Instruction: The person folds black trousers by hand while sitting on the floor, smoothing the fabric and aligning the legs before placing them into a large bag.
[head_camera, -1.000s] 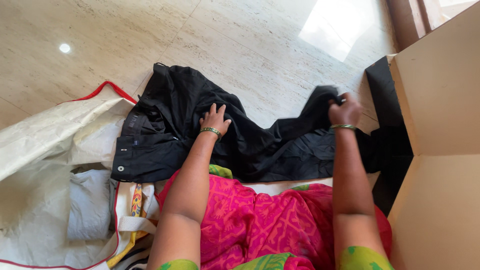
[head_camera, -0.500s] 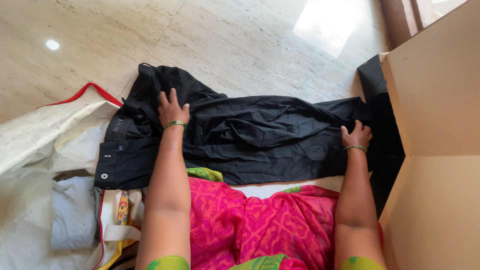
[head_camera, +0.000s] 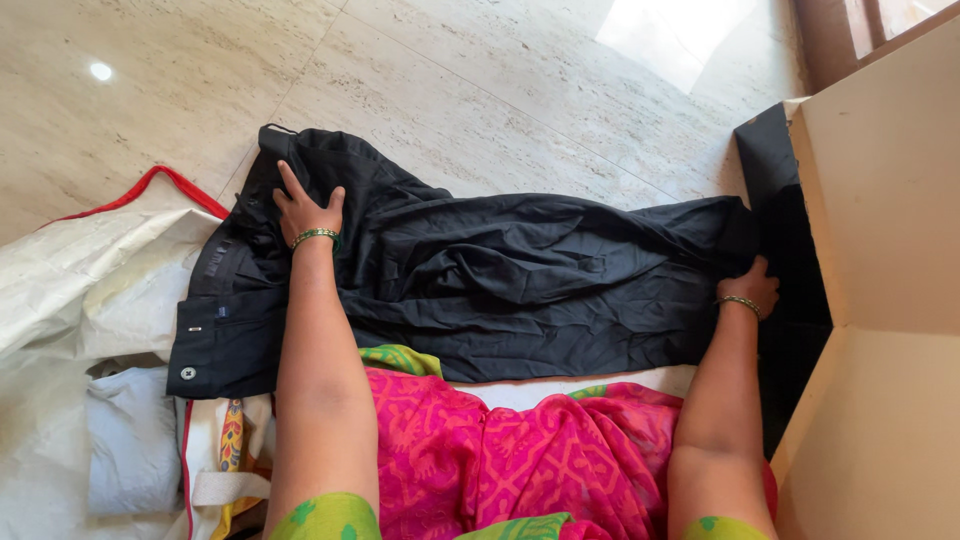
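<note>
Pressing black trousers (head_camera: 500, 275) flat w/ open left hand (head_camera: 305, 208); right hand (head_camera: 752, 290) grips hem.

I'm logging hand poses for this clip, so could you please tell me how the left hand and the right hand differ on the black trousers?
The left hand lies flat with fingers spread on the waist end of the black trousers, while the right hand curls at the leg end. The left hand shows its whole back; the right hand is partly hidden in the cloth, beside the cardboard box. Both touch the trousers and wear a wrist bangle.
</note>
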